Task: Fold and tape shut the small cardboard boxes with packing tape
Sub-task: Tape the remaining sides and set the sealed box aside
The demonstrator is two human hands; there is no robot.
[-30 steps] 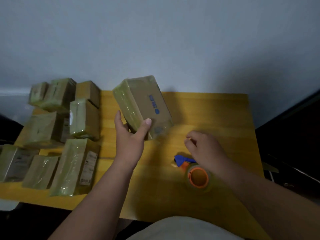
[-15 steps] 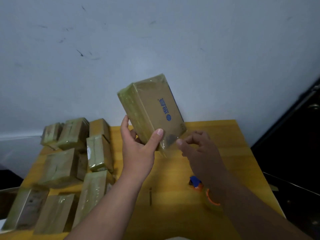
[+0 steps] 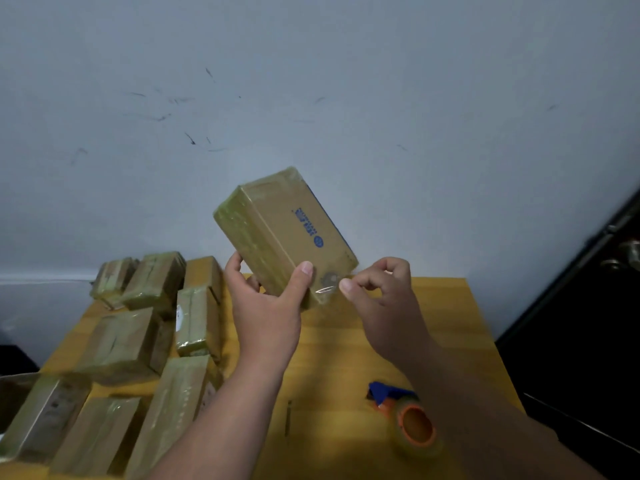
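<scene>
My left hand (image 3: 268,306) grips a small tape-wrapped cardboard box (image 3: 280,230) with blue print, held tilted in the air above the yellow table (image 3: 346,375). My right hand (image 3: 381,299) is at the box's lower right corner, thumb and forefinger pinching a loose end of clear tape (image 3: 327,289) there. The tape roll (image 3: 414,424), with an orange core and a blue cutter, lies on the table under my right forearm.
Several taped boxes (image 3: 138,341) crowd the table's left half. A grey wall rises right behind the table. Dark furniture (image 3: 588,323) stands to the right of the table's edge.
My left hand raised the box off the table. My right hand left the tape roll and came up to the box's lower corner, taking the tape end. The view tilted up.
</scene>
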